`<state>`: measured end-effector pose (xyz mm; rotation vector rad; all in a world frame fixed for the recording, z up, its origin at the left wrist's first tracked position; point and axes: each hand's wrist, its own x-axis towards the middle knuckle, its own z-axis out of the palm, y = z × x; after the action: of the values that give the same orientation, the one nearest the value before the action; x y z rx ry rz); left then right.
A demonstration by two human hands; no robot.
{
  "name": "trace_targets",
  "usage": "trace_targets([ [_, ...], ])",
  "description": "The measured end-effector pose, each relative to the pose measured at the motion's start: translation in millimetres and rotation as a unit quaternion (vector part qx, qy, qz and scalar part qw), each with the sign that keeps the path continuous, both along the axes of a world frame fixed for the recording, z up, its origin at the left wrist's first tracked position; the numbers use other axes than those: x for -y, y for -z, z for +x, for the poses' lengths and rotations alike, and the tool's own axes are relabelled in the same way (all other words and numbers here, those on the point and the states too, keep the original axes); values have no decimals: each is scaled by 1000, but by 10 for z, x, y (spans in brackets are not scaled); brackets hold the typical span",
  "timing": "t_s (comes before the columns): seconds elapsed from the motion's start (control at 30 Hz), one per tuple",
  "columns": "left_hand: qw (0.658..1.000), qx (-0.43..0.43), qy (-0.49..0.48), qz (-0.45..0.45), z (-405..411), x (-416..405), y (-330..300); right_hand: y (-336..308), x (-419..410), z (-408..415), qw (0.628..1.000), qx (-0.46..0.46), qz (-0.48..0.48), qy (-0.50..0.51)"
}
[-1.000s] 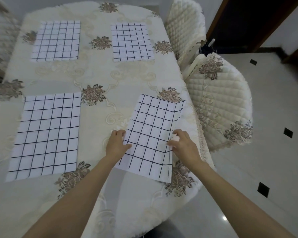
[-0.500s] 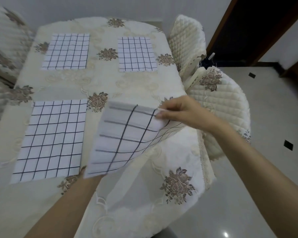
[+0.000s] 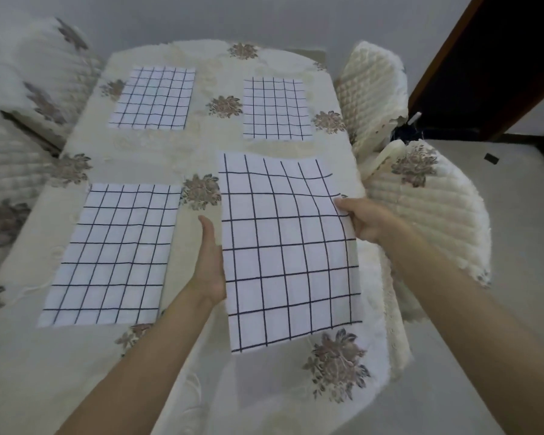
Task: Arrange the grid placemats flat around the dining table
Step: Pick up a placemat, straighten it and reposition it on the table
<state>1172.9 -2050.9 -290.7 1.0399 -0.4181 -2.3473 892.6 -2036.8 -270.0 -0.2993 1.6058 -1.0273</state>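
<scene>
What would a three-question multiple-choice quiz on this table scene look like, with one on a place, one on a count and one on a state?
1. Where is the held placemat?
A. near right of the table
B. far left
C. on a chair

2. How many grid placemats show?
A. two
B. four
C. six

3. How does the right hand meet the mat?
A. hovers apart
B. lies flat on its middle
C. pinches its right edge

Answers: 1 A, it sits before the person toward the right side. 2 B, three lie flat, one is held. 3 C, its fingers curl round the edge while the left hand is at the left edge.
</scene>
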Motion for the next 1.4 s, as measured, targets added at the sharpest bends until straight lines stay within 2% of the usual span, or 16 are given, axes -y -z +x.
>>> trace_targets([
  [0.13,997,19,69,-14,-104,227,131,511,82,-109,998,6,50,43],
  [0.3,964,244,108,-15,-259,311,560,918,-29,-156,992,39,78,93],
  [0.4,946,312,79,-29,-199,292,837,1007,-183,-178,993,51,79,74],
  [0.57,933,342,85,-76,-146,230,997,1028,-461,-208,994,21,92,47],
  [0.73,925,362,79,-83,-91,190,1061,1180,-739,-108,993,-62,102,-19],
  [0.9,911,379,109,-117,-57,241,1085,1359,-724,-93,987,-136,85,0],
  [1.4,888,429,95,-137,-39,530,1119,1343,-505,-38,982,-170,74,21],
])
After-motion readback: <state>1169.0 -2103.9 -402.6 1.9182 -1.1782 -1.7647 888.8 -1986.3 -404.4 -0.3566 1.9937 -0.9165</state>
